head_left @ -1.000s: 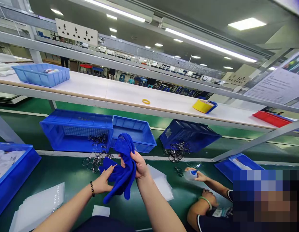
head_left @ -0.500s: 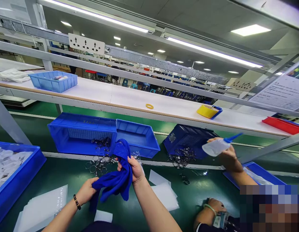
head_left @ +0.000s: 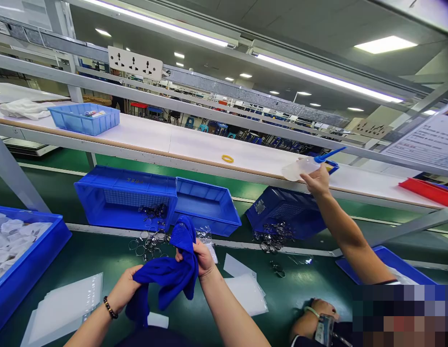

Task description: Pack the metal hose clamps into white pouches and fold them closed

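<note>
A blue cloth (head_left: 173, 277) is stretched between my two hands above the green bench. My left hand (head_left: 125, 287), with a beaded bracelet at the wrist, pinches its left end. My right hand (head_left: 202, 258) grips the bunched upper part, and the cloth hides some of the fingers. Whether anything lies inside the folds I cannot tell. Just behind the cloth, a pile of metal rings (head_left: 148, 244) spills from a tipped blue bin (head_left: 128, 180). A clear plastic bag (head_left: 205, 237) lies beyond my right hand.
At the right, a co-worker's hand (head_left: 316, 179) holds a squeeze bottle (head_left: 296, 169) with a blue nozzle; their other hand (head_left: 323, 308) rests on the bench. White sheets (head_left: 245, 294) and a stack of plastic bags (head_left: 64, 306) flank my arms. A dark bin (head_left: 281, 207) holds more metal pieces.
The co-worker's bottle has moved up and left, to the white shelf's edge. My left hand has shifted slightly left and the cloth's folds hang differently; both hands keep their grip.
</note>
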The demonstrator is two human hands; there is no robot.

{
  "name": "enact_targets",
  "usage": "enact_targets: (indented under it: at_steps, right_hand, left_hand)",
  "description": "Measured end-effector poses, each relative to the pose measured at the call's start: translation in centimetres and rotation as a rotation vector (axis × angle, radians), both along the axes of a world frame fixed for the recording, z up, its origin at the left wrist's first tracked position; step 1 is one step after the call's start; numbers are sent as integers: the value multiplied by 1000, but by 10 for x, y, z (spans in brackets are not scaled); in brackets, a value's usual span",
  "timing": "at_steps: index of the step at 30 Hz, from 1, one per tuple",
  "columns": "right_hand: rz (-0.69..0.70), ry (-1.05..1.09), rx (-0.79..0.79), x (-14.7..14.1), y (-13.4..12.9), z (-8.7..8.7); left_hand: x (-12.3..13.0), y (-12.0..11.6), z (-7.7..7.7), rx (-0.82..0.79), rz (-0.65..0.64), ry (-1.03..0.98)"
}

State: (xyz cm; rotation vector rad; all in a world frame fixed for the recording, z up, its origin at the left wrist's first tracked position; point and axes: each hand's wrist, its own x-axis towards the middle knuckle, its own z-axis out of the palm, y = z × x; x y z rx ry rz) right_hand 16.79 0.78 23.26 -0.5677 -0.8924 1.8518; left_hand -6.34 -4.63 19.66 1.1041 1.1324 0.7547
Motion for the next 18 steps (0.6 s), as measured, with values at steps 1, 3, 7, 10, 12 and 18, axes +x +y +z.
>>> enact_targets:
  at_steps: [1,3,7,10,12,18]
  right_hand:
    - [-3,-1,1,0,0,-2]
    - [0,0,0,1,-1,-6]
    - [31,21,-12,0,-4,-8]
    - [22,29,-59,1,-5,-10]
    - [-32,22,-91,4,-5,-13]
    - [-177,-83,-123,30,-4,-24]
  left_hand:
    - [0,-1,1,-6,8,-18]
    - [0,-3,3,-21,26,-40]
    - [1,-8,3,-52,89,-146]
    - [-2,-9,4,-61,230,-271]
    - [-9,-8,5,-71,371,-354]
    - [-62,3,31,-99,844,-646]
